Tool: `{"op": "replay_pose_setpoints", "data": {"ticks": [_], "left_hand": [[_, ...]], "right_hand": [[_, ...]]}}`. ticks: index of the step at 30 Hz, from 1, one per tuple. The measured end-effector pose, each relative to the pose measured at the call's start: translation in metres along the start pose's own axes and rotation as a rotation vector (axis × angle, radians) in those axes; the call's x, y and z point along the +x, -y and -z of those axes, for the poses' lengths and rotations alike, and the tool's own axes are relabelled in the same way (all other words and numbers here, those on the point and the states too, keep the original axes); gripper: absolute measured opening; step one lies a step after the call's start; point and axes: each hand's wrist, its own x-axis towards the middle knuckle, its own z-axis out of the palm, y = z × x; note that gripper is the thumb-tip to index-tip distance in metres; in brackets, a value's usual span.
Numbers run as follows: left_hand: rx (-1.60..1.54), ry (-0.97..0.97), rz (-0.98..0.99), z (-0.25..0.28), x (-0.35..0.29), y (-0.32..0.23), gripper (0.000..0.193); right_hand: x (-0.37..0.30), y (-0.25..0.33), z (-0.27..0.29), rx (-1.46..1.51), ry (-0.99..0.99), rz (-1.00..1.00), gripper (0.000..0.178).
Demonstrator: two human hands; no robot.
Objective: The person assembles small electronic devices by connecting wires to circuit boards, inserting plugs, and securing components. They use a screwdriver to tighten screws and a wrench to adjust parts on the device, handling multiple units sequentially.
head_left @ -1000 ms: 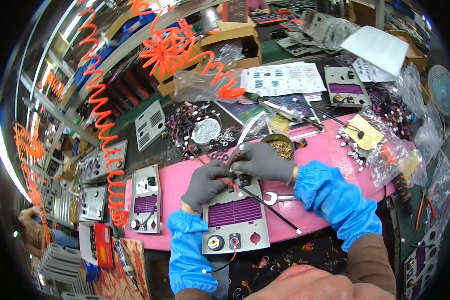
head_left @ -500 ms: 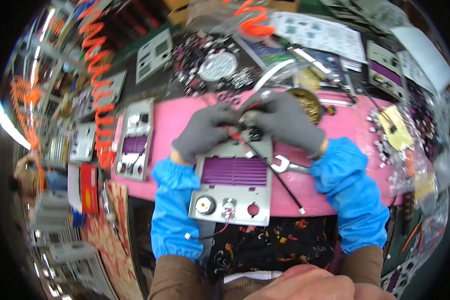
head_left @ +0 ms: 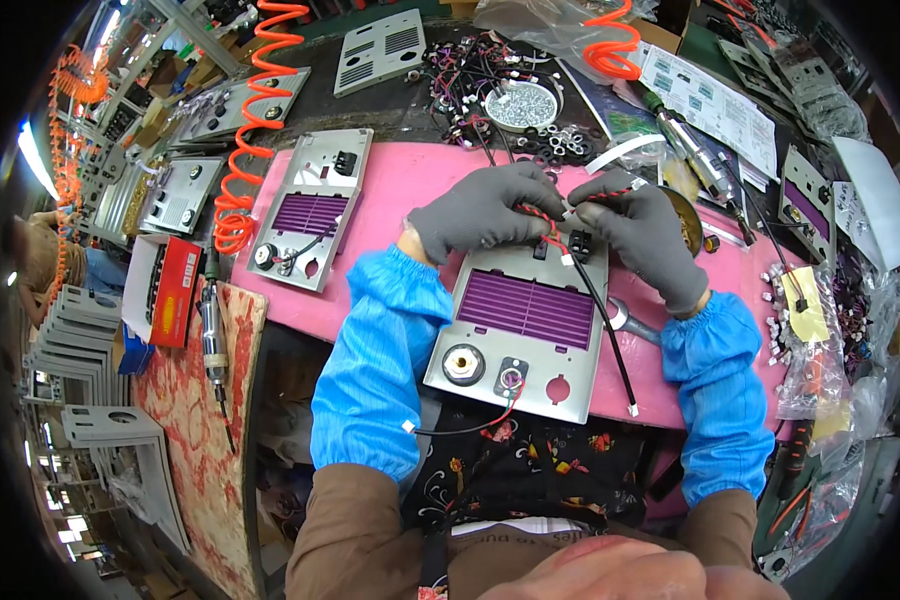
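My gloved left hand (head_left: 490, 208) is closed, pinching a red-and-black wire cable (head_left: 540, 212) above the far end of a grey metal panel (head_left: 582, 362). My right hand (head_left: 648, 238), also gloved, pinches a wire end close to the left fingertips; a small pale connector (head_left: 568, 214) shows between them. The cable's black-sleeved part (head_left: 607, 325) slants down over the panel to a white plug. The panel bears a purple grille (head_left: 525, 308), a black switch (head_left: 580, 243), a round knob-like fitting (head_left: 463, 364) and a small socket (head_left: 511, 377) with a trailing red-black lead.
Beside the panel lies a wrench (head_left: 638, 326), partly hidden. A similar panel (head_left: 315, 205) lies left on the pink mat (head_left: 400, 170). Farther back are a dish of small metal parts (head_left: 522, 106) and tangled wires (head_left: 460, 80). An orange coiled hose (head_left: 255, 130) hangs left, above an electric screwdriver (head_left: 213, 335).
The view has shifted, so the bench appears farther right. My hands were bunched together over the wires; now the fingertips are slightly apart and the connector between them shows.
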Motion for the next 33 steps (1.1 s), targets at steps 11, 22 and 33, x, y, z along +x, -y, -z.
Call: {"op": "replay_pose_setpoints", "data": {"ticks": [11,22,33], "left_hand": [[0.206,-0.039,0.072,-0.006,-0.001,-0.001,0.02],[0.248,-0.105,0.069,-0.014,0.0,-0.002,0.019],[0.273,-0.107,0.076,-0.015,0.0,-0.001,0.02]], "right_hand": [[-0.002,-0.003,-0.004,-0.001,-0.02,-0.034,0.022],[-0.003,-0.003,-0.003,0.04,-0.014,-0.087,0.021],[-0.003,-0.006,-0.005,0.042,-0.019,-0.06,0.023]]}}
